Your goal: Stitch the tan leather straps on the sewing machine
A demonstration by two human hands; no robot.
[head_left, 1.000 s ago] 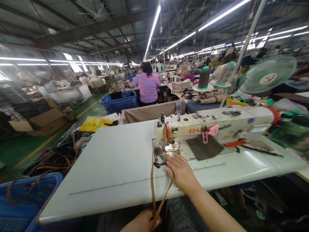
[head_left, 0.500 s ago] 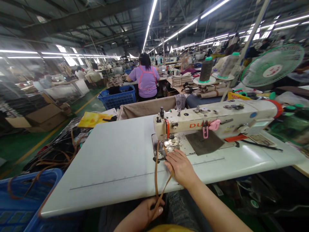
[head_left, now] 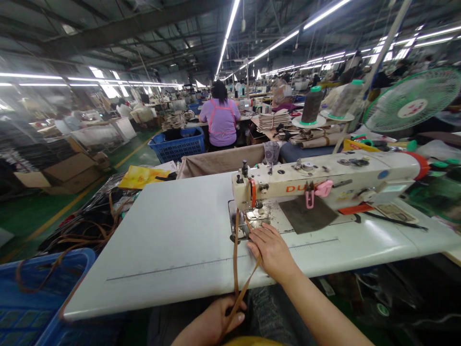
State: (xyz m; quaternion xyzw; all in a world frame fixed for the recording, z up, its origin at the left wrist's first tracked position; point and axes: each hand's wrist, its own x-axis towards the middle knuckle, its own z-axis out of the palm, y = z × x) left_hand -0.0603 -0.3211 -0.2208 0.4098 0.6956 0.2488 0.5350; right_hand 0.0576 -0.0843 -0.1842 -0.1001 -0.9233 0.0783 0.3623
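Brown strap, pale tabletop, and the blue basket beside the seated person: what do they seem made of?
Brown strap: probably leather or imitation leather, fairly matte; it's narrow, flat and bends smoothly.
Pale tabletop: likely laminate-faced board, semi-gloss; the surface is smooth, with a bright reflection at right. The core is hidden.
Blue basket: most likely molded plastic; evenly colored, with perforated sides.

Single head-worn view, facing forward and down, close above the worktop and sewing machine, ceiling lights beyond.
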